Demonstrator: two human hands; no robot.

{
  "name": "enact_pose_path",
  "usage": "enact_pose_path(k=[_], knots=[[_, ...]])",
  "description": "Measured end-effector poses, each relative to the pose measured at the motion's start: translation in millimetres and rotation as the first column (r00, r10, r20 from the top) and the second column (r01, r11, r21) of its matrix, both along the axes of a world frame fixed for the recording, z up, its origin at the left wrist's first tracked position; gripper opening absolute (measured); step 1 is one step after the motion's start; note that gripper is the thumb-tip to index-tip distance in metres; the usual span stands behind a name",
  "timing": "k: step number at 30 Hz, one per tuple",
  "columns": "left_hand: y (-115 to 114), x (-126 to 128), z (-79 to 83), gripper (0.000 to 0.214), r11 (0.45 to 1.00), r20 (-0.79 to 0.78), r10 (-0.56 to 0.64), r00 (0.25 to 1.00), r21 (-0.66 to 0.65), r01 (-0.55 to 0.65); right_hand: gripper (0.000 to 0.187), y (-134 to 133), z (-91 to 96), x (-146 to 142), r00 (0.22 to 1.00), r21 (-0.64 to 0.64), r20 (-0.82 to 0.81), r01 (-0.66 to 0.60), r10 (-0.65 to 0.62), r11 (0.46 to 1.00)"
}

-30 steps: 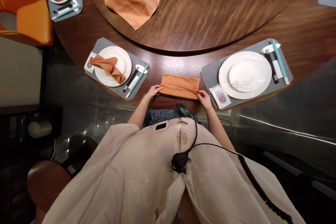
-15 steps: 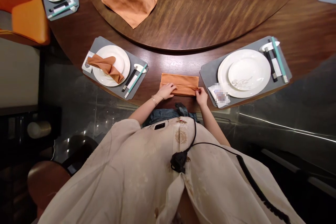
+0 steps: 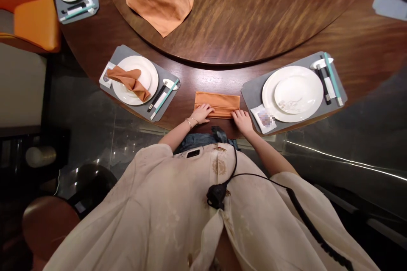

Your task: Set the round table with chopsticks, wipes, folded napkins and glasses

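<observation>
A folded orange cloth napkin (image 3: 219, 100) lies flat at the table's near edge as a wide strip, with a crease running along its length. My left hand (image 3: 202, 113), a bracelet at its wrist, rests on the napkin's lower left part, fingers stretched out over the cloth and thumb near the front edge. At the lower right corner, my right hand (image 3: 242, 121) lies with its fingers extended onto the cloth. Both hands touch the napkin, and their fingers look apart. The undersides of the fingers are hidden.
Left stands a placemat (image 3: 122, 51) with a plate (image 3: 153, 70), a twisted napkin (image 3: 127, 79) and chopsticks (image 3: 157, 96). Right, another placemat (image 3: 251, 89) bears stacked plates (image 3: 294, 93), a white packet (image 3: 264, 119) and chopsticks (image 3: 324, 84). Loose napkins (image 3: 162, 4) lie on the raised turntable (image 3: 241, 21).
My right hand has let go of its pinch on the napkin's right edge and now lies flatter at the lower corner. My left hand has shifted slightly right and nearer. The view has tilted a little.
</observation>
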State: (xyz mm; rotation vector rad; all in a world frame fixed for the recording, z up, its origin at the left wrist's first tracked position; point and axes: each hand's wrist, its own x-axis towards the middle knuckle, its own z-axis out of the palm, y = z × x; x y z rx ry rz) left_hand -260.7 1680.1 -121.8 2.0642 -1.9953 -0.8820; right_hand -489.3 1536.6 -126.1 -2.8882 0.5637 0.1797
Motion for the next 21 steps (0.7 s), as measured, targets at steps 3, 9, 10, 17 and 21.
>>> enact_pose_path(k=[3,9,10,17,21], knots=[[1.9,-7.8,-1.6,0.048,0.994,0.024,0.106,0.994,-0.037,-0.105,0.032,-6.7,16.5,1.2,0.993,0.017,0.12,-0.007,0.005,1.0],[8.1,-31.8,1.1,0.037,0.961,-0.306,0.252,0.918,-0.031,-0.274,0.029,-14.7,77.9,27.3,0.9,0.029,0.427,-0.116,0.093,0.993],[11.3,-37.9,2.3,0.032,0.954,-0.405,0.277,0.872,0.008,-0.3,0.029,-19.6,85.9,38.6,0.893,0.04,0.44,-0.124,0.094,0.992],[40.2,-82.2,-12.6,0.023,0.508,-0.538,0.831,0.14,0.634,-0.583,0.047,-32.4,85.6,204.9,0.928,0.097,0.26,-0.301,0.267,0.949],[46.1,-88.3,-31.8,0.024,0.31,-0.393,0.919,-0.021,0.755,-0.578,0.042,3.8,67.8,224.2,0.896,0.073,0.197,-0.418,0.398,0.906]])
